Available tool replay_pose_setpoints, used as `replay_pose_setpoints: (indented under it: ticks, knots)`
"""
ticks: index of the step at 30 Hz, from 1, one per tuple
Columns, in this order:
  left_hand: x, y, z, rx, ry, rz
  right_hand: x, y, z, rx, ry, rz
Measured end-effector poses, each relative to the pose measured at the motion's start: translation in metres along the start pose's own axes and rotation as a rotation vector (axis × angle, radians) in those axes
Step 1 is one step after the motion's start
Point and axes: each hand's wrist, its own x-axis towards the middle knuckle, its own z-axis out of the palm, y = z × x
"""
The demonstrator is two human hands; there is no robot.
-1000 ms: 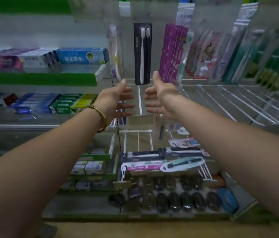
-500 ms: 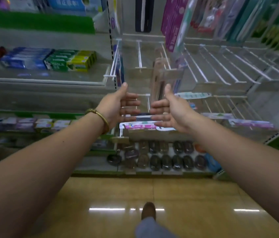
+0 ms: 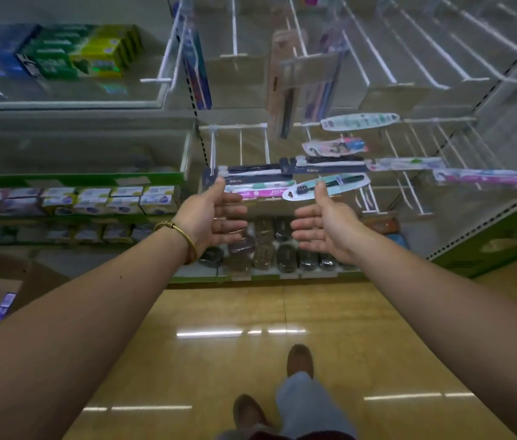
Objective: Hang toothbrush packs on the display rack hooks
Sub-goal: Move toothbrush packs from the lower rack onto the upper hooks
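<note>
Likely light, stiff and slippery, the oval teal toothbrush blister pack [image 3: 327, 187] is best pinched at its card end; left hand [image 3: 211, 215] and right hand [image 3: 323, 222] hover just below it, each grip spread, empty.

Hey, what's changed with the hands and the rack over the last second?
Both hands came down from the hanging packs at the top row to the toothbrush packs lying flat across the lower white wire hooks. The view tipped down, so the floor and shoes now show. The left hand and right hand stayed open, palms facing, holding nothing. The flat teal oval toothbrush pack and its neighbours have not moved.
</note>
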Motion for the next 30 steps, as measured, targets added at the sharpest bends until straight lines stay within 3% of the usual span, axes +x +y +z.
replay_pose_setpoints:
  ticks: [17,22,26,30]
  knots:
    - [0.089,0.006,0.119,0.003,-0.005,-0.098,0.097,-0.024,-0.105,-0.074,0.012,0.068]
    - [0.109,0.006,0.146,-0.002,0.008,-0.127,0.119,-0.034,-0.133,-0.197,0.025,-0.038]
    - [0.119,0.002,0.160,-0.018,-0.005,-0.138,0.141,-0.038,-0.146,-0.442,0.050,-0.192]
    - [0.123,-0.005,0.170,-0.025,0.007,-0.149,0.160,-0.044,-0.153,-0.437,0.045,-0.301]
